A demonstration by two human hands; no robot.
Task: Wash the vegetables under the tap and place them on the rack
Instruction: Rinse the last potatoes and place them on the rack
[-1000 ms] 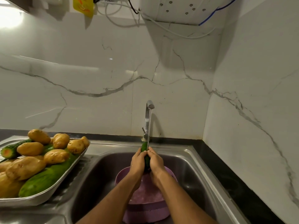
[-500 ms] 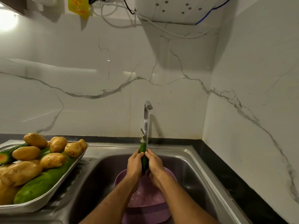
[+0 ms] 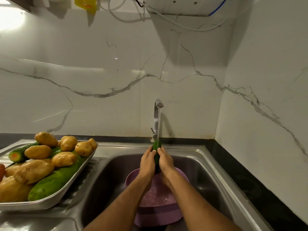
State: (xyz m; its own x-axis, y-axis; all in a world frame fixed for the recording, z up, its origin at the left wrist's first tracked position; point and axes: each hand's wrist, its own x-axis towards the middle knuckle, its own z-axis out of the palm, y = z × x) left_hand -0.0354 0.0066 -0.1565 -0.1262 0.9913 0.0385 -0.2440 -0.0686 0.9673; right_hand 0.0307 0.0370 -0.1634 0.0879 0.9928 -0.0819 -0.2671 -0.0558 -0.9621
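1. both hands hold one dark green cucumber (image 3: pixel 156 146) upright over the sink (image 3: pixel 210 165), its top end right under the running tap (image 3: pixel 157 114); the water stream lands on the tip.
2. left hand (image 3: pixel 147 162) wraps the cucumber from its side, fingers curled round it; right hand (image 3: pixel 165 161) does the same from the other side, so the cucumber is pinched between both palms.
3. change since a second ago: very little. the hands stay clamped in the same spot under the stream, with only a slight shuffle of the fingers along the cucumber, and the view itself has shifted a bit.
4. meaning: probably mid-rub, the wash of this piece is ongoing and not yet finished.
5. a purple basin (image 3: pixel 160 214) sits in the sink just below the hands, with water in it.
6. the metal tray (image 3: pixel 70 185) on the drainboard at left holds potatoes (image 3: pixel 37 151) and big green cucumbers (image 3: pixel 55 180), looking wet; likely the rack spot.
7. next guess: the cucumber goes left onto the tray; it looks slippery, so it needs a firm hold.
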